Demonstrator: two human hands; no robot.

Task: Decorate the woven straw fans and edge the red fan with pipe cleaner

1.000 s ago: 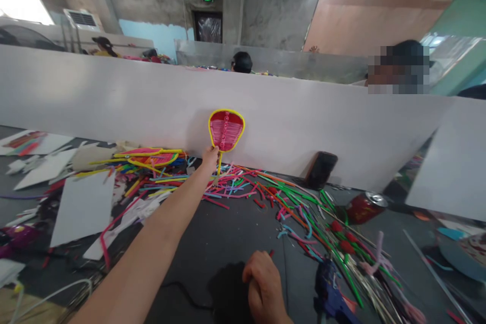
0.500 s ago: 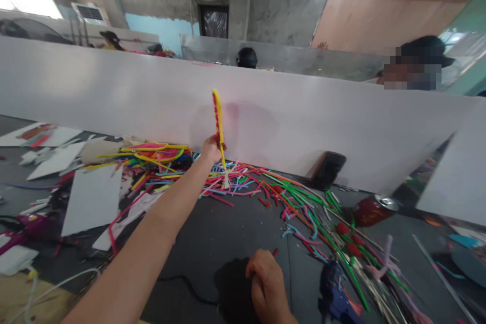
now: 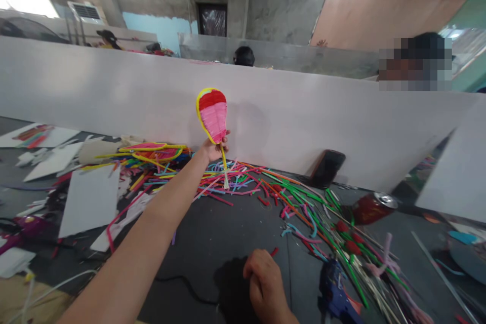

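My left hand (image 3: 214, 150), at the end of the outstretched arm, grips the yellow stem of a teardrop-shaped pipe-cleaner piece (image 3: 213, 114). Its broad face, pink below a red band with a yellow outline, is turned towards me. Pale loose strands end the stem just over the heap of coloured pipe cleaners (image 3: 246, 182). Down at the front, my right hand (image 3: 266, 281) rests on the dark table with its fingers curled in and nothing visible in them. A short red pipe-cleaner bit (image 3: 274, 252) lies beside its knuckles.
A white partition (image 3: 304, 111) closes off the table's back, with a black phone (image 3: 327, 168) leaning there. To the right are a drink can (image 3: 374, 208) and a blue glue gun (image 3: 336, 291). White boards (image 3: 91, 200) and a purple glue gun (image 3: 23, 230) lie left. People sit beyond the partition.
The pipe-cleaner piece has turned in my left hand from edge-on to showing its pink and red face. My right hand has stayed at nearly the same spot.
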